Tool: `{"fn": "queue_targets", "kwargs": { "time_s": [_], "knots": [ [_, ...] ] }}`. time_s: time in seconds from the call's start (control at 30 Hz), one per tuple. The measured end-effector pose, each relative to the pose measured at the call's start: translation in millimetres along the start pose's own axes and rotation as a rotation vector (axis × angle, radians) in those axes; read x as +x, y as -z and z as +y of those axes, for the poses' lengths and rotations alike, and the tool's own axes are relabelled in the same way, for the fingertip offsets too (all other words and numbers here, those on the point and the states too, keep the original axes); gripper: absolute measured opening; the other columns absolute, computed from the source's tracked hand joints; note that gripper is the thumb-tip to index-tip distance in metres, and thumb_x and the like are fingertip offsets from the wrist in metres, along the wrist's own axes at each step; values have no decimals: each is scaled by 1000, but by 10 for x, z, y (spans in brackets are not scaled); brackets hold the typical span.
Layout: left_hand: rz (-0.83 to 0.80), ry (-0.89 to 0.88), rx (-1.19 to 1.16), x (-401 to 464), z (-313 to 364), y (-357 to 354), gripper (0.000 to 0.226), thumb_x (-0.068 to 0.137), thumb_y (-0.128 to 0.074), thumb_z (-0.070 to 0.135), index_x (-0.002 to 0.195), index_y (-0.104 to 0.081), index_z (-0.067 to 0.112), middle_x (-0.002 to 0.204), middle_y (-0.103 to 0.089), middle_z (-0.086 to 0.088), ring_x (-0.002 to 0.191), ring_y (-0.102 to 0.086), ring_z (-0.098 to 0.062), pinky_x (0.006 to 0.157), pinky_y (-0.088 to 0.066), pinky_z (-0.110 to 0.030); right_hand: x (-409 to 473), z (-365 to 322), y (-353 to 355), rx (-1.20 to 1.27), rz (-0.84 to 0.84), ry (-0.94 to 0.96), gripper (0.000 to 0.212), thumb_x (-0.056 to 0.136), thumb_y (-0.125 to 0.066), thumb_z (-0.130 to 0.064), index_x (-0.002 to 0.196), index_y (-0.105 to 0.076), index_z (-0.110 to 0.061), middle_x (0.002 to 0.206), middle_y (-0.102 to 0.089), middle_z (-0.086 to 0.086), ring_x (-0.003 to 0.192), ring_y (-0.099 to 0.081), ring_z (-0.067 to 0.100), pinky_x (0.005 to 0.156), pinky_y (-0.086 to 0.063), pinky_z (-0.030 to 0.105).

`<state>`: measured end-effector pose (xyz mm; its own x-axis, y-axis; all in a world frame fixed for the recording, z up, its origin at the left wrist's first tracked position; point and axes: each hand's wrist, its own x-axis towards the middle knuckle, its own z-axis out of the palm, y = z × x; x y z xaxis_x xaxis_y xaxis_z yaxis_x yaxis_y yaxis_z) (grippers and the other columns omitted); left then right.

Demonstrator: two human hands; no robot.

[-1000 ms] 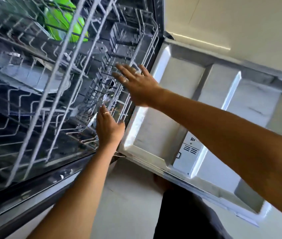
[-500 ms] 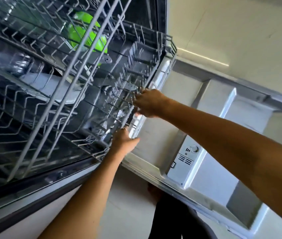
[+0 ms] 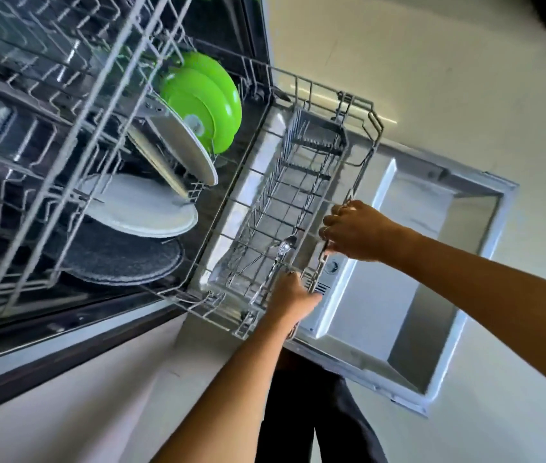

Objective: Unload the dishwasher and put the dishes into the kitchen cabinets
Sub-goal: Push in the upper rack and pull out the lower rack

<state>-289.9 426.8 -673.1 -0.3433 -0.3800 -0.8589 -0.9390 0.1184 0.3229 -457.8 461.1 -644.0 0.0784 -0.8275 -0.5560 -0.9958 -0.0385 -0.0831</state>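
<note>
- Currently both hands sit on the front rail of the lower rack (image 3: 298, 182), which is out over the open dishwasher door (image 3: 432, 262).
- Right hand (image 3: 357, 233): fingers curled shut around the rail wire.
- Left hand (image 3: 293, 294): fingers closed on the rail's near end.
- Green plates (image 3: 211, 95), white plates (image 3: 144, 208) and a dark plate (image 3: 121, 262) stand in the rack; spoon (image 3: 283, 250) lies near the front.

Upper rack (image 3: 64, 95) runs off the frame's left and top edges, motion-blurred; a dark plate (image 3: 121, 262) sits half-hidden beneath a white plate (image 3: 144, 208); left hand (image 3: 293, 295) fingertips vanish behind rack wires.
</note>
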Motion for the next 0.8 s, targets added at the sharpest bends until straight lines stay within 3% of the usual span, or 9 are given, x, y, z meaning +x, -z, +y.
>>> {"fn": "queue_targets", "kwargs": {
  "time_s": [0.1, 0.2, 0.4, 0.6, 0.8],
  "knots": [
    [-13, -6, -11, -84, 95, -173, 64, 81, -63, 25, 137, -39, 7, 129, -48, -15, 114, -55, -28, 93, -52, -38, -195, 41, -83, 4, -22, -11, 44, 98, -38, -43, 135, -45, -20, 134, -49, 0, 132, -39, 22, 103, -36, 39],
    [-31, -9, 41, -138, 138, -308, 65, 84, -62, 28, 140, -37, 8, 143, -40, -14, 129, -43, -29, 103, -41, -35, -333, 60, -194, 26, -10, -36, 45, 97, -40, -45, 132, -48, -19, 127, -53, 1, 128, -43, 22, 99, -39, 39],
    [-61, -14, 42, -193, 189, -448, 71, 84, -60, 28, 145, -28, 12, 147, -32, -12, 135, -34, -26, 108, -31, -33, -446, 69, -293, 86, -25, -102, 45, 96, -44, -45, 133, -47, -20, 130, -51, 0, 131, -40, 21, 96, -43, 38],
    [-109, -20, 10, -209, 181, -452, 75, 84, -61, 27, 148, -24, 17, 153, -29, -6, 139, -32, -23, 111, -31, -36, -452, 66, -276, 179, -76, -155, 43, 94, -50, -43, 129, -53, -18, 129, -54, 0, 130, -41, 22, 96, -45, 38],
    [-174, -58, 43, -238, 181, -405, 75, 84, -61, 30, 149, -25, 19, 151, -35, -4, 131, -44, -21, 102, -39, -29, -405, 82, -270, 208, -162, -232, 38, 90, -58, -39, 121, -60, -17, 120, -62, 1, 123, -47, 22, 89, -47, 37]
  ]
}}
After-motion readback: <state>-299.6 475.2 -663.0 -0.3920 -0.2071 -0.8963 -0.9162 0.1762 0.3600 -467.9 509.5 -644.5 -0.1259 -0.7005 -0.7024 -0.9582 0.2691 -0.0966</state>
